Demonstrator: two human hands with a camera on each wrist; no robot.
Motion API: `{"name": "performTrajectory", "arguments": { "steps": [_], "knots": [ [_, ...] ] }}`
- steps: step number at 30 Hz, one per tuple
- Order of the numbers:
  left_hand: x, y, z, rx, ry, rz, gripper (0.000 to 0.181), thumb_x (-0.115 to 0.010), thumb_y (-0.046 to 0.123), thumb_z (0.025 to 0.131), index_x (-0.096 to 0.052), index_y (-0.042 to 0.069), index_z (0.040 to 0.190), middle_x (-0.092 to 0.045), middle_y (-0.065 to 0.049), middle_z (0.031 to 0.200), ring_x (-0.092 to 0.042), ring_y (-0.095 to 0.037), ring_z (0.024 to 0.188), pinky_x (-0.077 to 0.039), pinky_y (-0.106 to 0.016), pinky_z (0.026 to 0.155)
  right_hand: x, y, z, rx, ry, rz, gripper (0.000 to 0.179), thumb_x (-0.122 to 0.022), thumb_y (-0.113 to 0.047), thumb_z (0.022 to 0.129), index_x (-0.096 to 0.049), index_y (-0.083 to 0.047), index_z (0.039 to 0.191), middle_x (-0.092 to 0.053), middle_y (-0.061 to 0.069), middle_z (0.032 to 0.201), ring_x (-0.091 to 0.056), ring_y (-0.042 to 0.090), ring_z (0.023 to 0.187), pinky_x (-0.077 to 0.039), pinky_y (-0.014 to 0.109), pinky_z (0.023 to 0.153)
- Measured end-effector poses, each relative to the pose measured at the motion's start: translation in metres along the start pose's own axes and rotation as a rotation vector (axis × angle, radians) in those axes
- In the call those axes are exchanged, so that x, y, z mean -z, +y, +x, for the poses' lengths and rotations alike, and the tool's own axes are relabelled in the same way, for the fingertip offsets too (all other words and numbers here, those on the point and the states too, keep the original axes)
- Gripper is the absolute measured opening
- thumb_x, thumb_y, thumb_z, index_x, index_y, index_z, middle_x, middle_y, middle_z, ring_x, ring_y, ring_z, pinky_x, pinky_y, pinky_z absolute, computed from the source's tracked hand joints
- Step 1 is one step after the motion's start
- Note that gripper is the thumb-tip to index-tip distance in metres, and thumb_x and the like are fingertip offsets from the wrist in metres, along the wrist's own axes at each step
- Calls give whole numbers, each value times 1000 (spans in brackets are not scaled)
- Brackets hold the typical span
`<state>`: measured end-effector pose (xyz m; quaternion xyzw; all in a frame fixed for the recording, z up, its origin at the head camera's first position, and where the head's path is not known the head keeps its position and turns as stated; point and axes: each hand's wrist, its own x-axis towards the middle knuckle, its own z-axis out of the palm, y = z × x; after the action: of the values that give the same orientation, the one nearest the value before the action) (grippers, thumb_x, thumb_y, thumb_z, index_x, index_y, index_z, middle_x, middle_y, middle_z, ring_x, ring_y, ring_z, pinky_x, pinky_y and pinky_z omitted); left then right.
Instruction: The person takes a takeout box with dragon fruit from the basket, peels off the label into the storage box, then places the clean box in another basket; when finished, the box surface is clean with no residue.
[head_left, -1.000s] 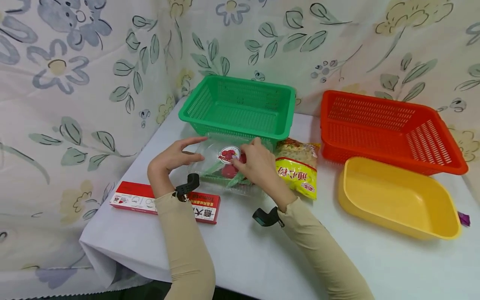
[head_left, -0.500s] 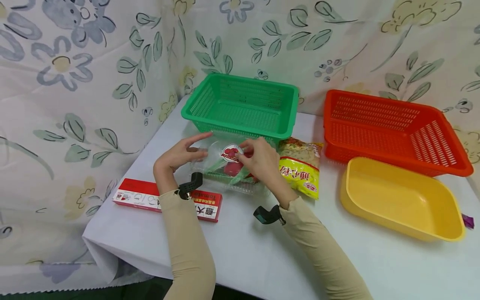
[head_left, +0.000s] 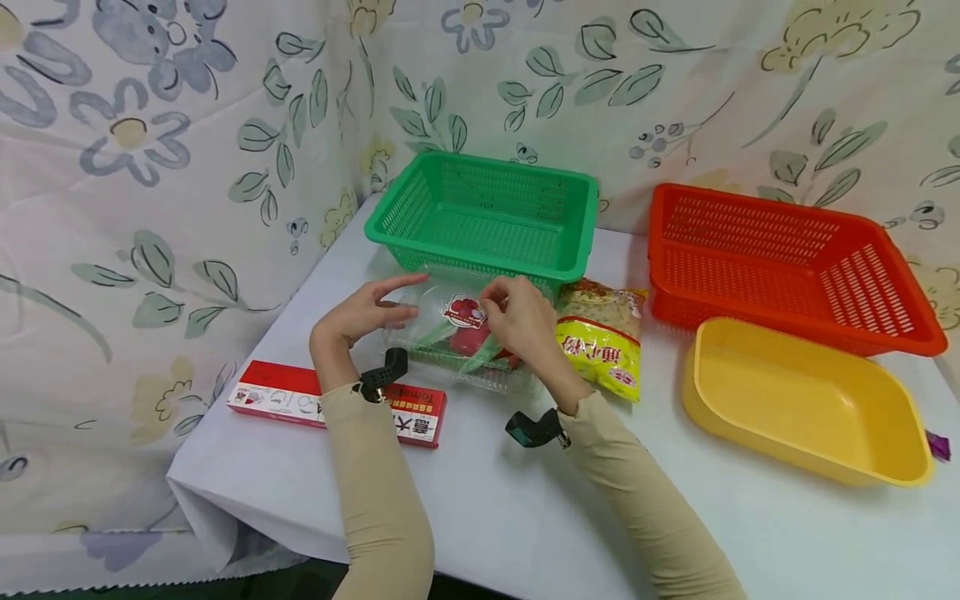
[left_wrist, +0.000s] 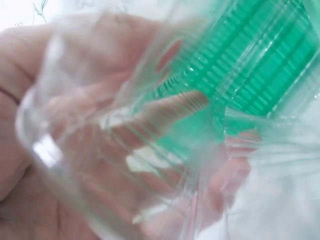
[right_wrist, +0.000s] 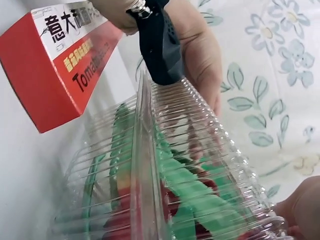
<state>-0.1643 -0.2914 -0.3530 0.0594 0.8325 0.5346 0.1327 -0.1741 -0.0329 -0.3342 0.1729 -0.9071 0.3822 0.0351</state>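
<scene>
A clear plastic clamshell box (head_left: 467,340) with a round red-and-white label (head_left: 465,311) lies in front of the green basket (head_left: 480,212). Red and green pieces (right_wrist: 172,200) show through its ribbed wall in the right wrist view. My left hand (head_left: 356,321) holds the box's left side, index finger and thumb spread apart. The left wrist view shows its fingers (left_wrist: 170,110) through blurred plastic. Over the lid, beside the label, my right hand (head_left: 522,317) has curled fingers, thumb near the index finger. Whether it pinches or presses the plastic is hidden.
A red-and-white tomato-labelled carton (head_left: 408,408) lies partly under my left forearm. A yellow food packet (head_left: 600,350) is right of the box. Farther right stand a red basket (head_left: 772,275) and a yellow tub (head_left: 810,408); a purple object (head_left: 937,446) peeks out behind the tub.
My right thumb has drawn back from the label toward its index finger, uncovering more of the label. My left hand stays at the box's left side.
</scene>
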Motion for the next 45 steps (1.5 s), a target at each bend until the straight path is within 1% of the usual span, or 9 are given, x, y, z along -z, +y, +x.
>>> {"name": "performTrajectory", "arguments": {
  "steps": [8, 15, 21, 26, 29, 33, 39, 42, 45],
  "knots": [
    [0, -2, 1, -10, 3, 17, 60, -64, 17, 96, -42, 14, 151, -28, -8, 159, -56, -37, 122, -44, -55, 101, 5, -3, -3, -27, -63, 96, 11, -63, -20, 97, -71, -13, 96, -67, 1, 92, -61, 19, 78, -44, 37, 66],
    [0, -1, 1, -16, 4, 20, 58, -63, 15, 96, -42, 13, 151, -27, -9, 159, -56, -38, 123, -45, -55, 100, 9, -4, -6, -44, -105, 180, 10, -62, -19, 98, -69, -12, 98, -65, 4, 89, -59, 20, 70, -44, 33, 57],
    [-1, 1, 4, -17, 7, 21, 58, -63, 15, 96, -43, 16, 150, -27, -7, 159, -55, -38, 123, -43, -57, 102, 14, -3, -7, 1, -132, 253, 10, -61, -17, 98, -68, -9, 99, -64, 7, 90, -57, 20, 63, -42, 30, 48],
    [0, -1, 2, -23, 1, 18, 59, -64, 17, 96, -43, 17, 151, -27, -7, 160, -55, -37, 124, -44, -54, 102, 15, -2, -14, 44, -149, 289, 9, -60, -14, 98, -66, -7, 99, -59, 8, 94, -54, 19, 62, -41, 28, 50],
    [-1, -3, 1, -22, 3, 23, 59, -64, 16, 96, -43, 16, 151, -26, -9, 160, -55, -38, 124, -44, -55, 101, 21, -1, -18, 92, -153, 359, 9, -60, -9, 98, -65, -2, 99, -59, 12, 90, -58, 26, 62, -44, 28, 50],
    [-2, -4, 0, -28, 8, 11, 59, -64, 15, 95, -43, 15, 150, -27, -10, 159, -54, -39, 124, -44, -55, 101, 40, 3, -22, 144, -140, 408, 7, -60, -4, 97, -65, 1, 98, -62, 15, 84, -61, 35, 64, -46, 27, 50],
    [-2, -5, 0, -19, 20, 8, 59, -64, 12, 95, -44, 15, 150, -29, -8, 158, -55, -38, 122, -45, -55, 100, 94, 27, -34, 93, -102, 250, 11, -63, -9, 97, -69, -1, 100, -66, 13, 91, -60, 25, 72, -48, 25, 58],
    [-2, -5, -1, -21, 13, 11, 59, -64, 13, 95, -43, 14, 150, -29, -8, 158, -55, -38, 122, -46, -54, 100, 126, 48, -46, 48, -38, 156, 15, -63, -13, 97, -70, 0, 102, -67, 15, 95, -61, 23, 75, -50, 22, 62],
    [0, -4, -3, -26, 8, 23, 59, -63, 14, 96, -43, 15, 151, -29, -9, 158, -57, -37, 121, -47, -51, 98, 160, 71, -59, -6, 36, 67, 21, -64, -19, 97, -70, 0, 106, -67, 15, 98, -60, 16, 78, -49, 17, 64]
  ]
}}
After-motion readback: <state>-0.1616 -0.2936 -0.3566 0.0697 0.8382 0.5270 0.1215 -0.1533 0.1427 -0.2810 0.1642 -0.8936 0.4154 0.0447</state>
